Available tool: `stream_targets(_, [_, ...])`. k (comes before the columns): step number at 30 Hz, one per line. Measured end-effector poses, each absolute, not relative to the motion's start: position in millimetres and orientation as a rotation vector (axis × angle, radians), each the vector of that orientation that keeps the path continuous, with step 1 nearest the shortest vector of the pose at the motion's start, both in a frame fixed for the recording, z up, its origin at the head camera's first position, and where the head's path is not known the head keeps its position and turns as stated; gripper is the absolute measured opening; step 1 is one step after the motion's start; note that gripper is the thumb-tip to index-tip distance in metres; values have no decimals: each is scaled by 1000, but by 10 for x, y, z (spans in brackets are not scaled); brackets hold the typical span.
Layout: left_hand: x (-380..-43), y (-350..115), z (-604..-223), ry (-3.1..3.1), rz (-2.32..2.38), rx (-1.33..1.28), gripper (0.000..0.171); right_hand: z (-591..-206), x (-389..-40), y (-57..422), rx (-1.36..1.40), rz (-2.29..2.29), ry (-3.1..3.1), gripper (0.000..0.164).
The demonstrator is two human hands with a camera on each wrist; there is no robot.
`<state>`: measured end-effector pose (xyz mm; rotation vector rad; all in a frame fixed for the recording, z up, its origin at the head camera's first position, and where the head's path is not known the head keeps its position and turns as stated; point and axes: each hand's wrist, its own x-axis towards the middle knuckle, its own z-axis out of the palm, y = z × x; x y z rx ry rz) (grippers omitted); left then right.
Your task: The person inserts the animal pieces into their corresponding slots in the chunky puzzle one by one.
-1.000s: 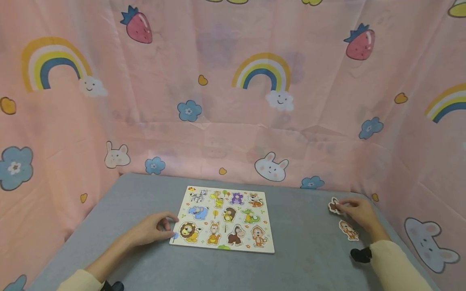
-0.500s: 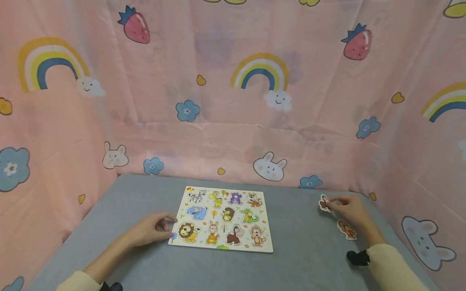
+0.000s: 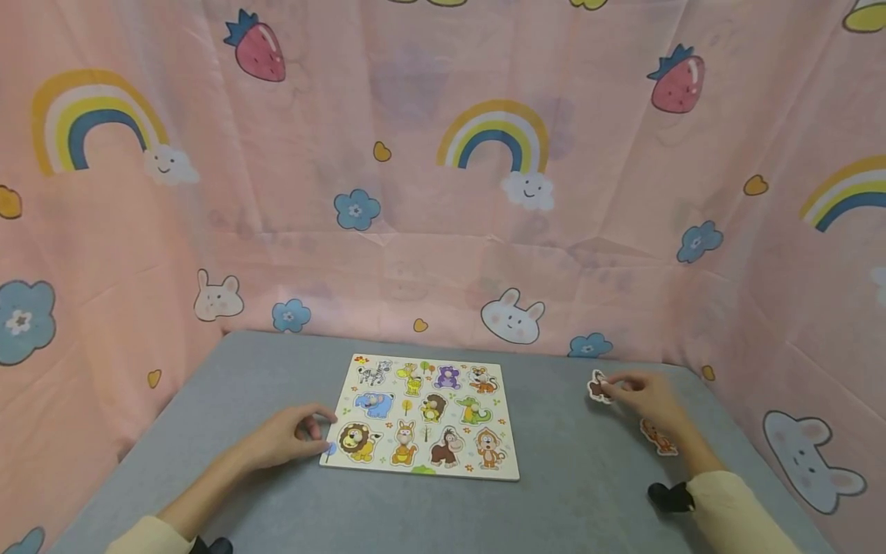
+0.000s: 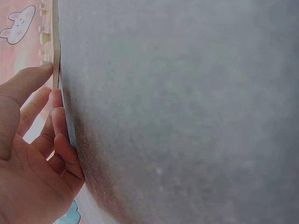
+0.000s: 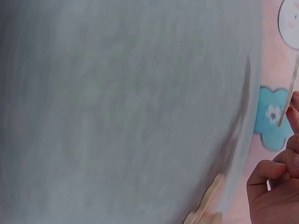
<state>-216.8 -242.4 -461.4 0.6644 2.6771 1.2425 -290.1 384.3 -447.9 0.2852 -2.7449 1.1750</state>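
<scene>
A flat puzzle board (image 3: pixel 415 472) with several printed animals lies on the grey table. My left hand (image 3: pixel 284 438) rests at its left side, thumb and fingertips touching the edge, fingers loosely bent. In the left wrist view the board's edge (image 4: pixel 56 46) runs upright past the thumb, with small knobs on its face. My right hand (image 3: pixel 647 396) pinches a brown animal puzzle piece (image 3: pixel 597 387) off to the right; in the right wrist view this piece (image 5: pixel 290 91) appears edge-on, off the table. An orange-brown animal puzzle piece (image 3: pixel 659 438) lies beneath the right wrist, partly covered.
The grey table (image 3: pixel 554 462) extends between the board and my right hand. A pink cartoon-print cloth (image 3: pixel 415 261) encloses the back and both sides. Dark straps and pale sleeves (image 3: pixel 737 512) are at my wrists.
My right hand has moved left with the brown puzzle piece, towards the board. Its wrist now covers part of the other loose piece. The left hand and the board keep their place.
</scene>
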Motion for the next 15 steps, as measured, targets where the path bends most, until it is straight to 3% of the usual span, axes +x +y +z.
stream_targets(15, [-2168, -2427, -4604, 2655, 1245, 659, 37, -4348, -2873, 3323, 382, 1191, -2709, 23])
